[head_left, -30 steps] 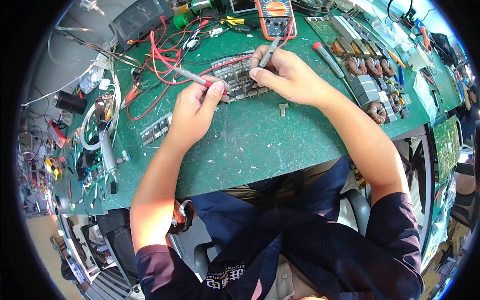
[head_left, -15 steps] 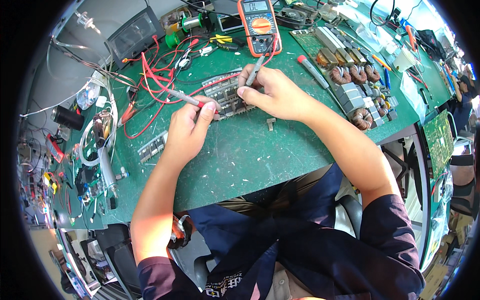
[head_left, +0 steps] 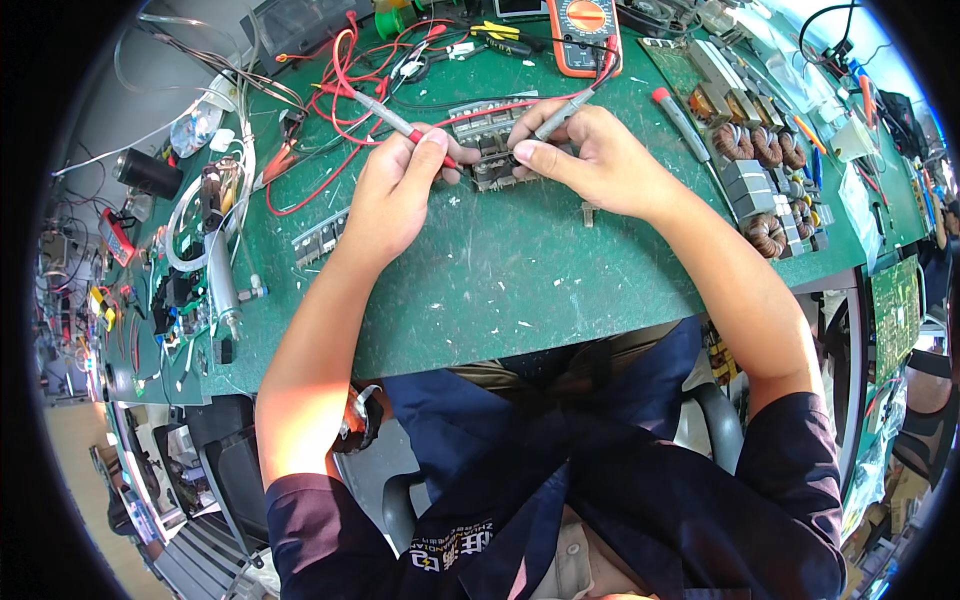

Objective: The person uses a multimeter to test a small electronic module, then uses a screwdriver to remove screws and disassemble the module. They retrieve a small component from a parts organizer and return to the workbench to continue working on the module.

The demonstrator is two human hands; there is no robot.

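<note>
My left hand [head_left: 395, 190] is closed round a red-tipped grey test probe [head_left: 385, 112], pointing to the right at the parts in front of me. My right hand [head_left: 600, 165] pinches another grey test probe [head_left: 566, 113], slanting down to the left. Between both hands lie rows of small dark components with metal tabs [head_left: 494, 180]. My fingers partly cover them, and whether the probe tips touch them is hidden. Cables lead from the probes; at the back stands an orange multimeter [head_left: 584, 40], its top cut off by the picture's edge.
A single small component [head_left: 588, 212] lies near my right wrist. Another component row [head_left: 320, 240] sits by my left forearm. At right are a grey red-capped tool [head_left: 680, 122] and a circuit board with copper coils [head_left: 735, 145]. Tangled red leads [head_left: 335, 125] spread at back left.
The whole view has shifted, so the bench appears higher and further right, and the multimeter's display has left the picture. Both hands keep their probes at the component rows.
</note>
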